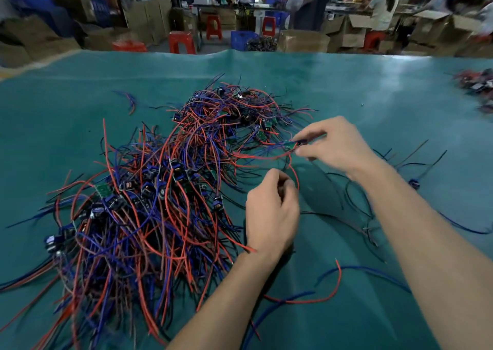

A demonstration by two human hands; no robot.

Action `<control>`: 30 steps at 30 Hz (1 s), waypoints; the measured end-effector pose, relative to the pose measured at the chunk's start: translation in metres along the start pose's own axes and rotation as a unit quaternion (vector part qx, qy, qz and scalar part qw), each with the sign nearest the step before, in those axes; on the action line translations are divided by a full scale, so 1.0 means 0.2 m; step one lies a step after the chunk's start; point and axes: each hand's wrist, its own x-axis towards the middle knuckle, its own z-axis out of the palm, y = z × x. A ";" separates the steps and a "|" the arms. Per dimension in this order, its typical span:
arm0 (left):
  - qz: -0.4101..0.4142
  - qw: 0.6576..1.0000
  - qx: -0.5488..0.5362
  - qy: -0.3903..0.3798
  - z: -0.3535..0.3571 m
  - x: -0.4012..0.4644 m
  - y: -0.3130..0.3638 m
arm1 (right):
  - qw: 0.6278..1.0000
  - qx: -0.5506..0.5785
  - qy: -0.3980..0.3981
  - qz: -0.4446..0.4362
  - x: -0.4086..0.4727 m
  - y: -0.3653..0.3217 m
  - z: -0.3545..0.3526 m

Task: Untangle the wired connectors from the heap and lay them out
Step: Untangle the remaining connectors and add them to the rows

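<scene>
Left hand [270, 216] raised with fingers curled, pinching, right hand [338, 143] reaching farther forward, fingers pinching, both forearms bare

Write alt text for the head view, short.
Two bare hands work at the edge of a big heap of red, blue and black wired connectors on a teal table cover: the right hand pinches a small green board, the left hand holds a red wire.
</scene>
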 end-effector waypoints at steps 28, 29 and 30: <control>0.017 0.998 -0.056 0.029 -0.01 0.00 0.01 | 0.862 0.455 0.225 0.006 -0.26 -0.03 0.01; 0.007 0.997 -0.057 0.046 -0.01 0.00 0.01 | 0.857 0.458 0.237 0.010 -0.28 -0.02 0.03; -0.002 0.996 -0.058 0.064 -0.01 0.00 0.00 | 0.855 0.460 0.239 0.017 -0.30 -0.02 0.06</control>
